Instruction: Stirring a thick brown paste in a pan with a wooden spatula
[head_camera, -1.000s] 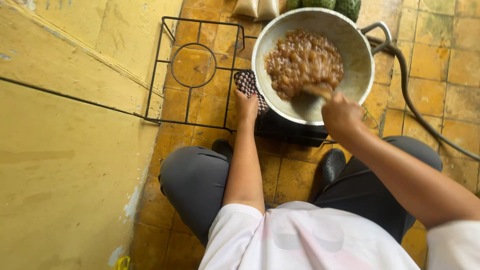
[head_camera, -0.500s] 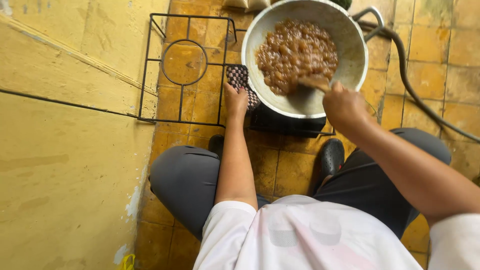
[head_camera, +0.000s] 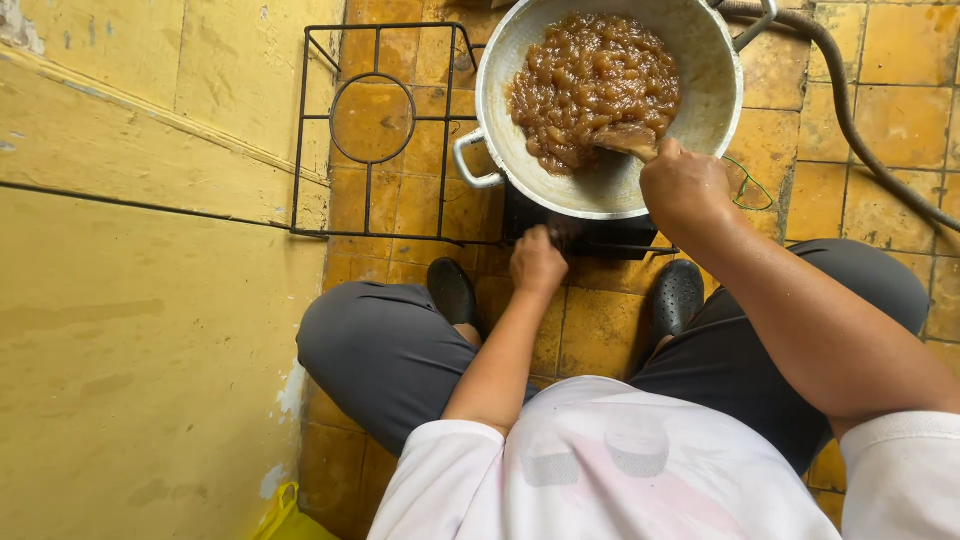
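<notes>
The yellow-tiled floor (head_camera: 600, 330) carries a black wire stove frame (head_camera: 375, 130) left of the left hand (head_camera: 538, 262), with a hose (head_camera: 850, 110) beyond the right hand (head_camera: 685, 185).

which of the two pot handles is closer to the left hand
The loop handle on the pot's left side, just above the left hand; the other handle sits at the pot's far right edge.

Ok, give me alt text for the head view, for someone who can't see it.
Seated person's right hand holds a wooden spoon in a metal pot of brown chunky food on a low black burner; left hand is at the burner front. Empty wire grate to the left, on yellow floor tiles.
</notes>
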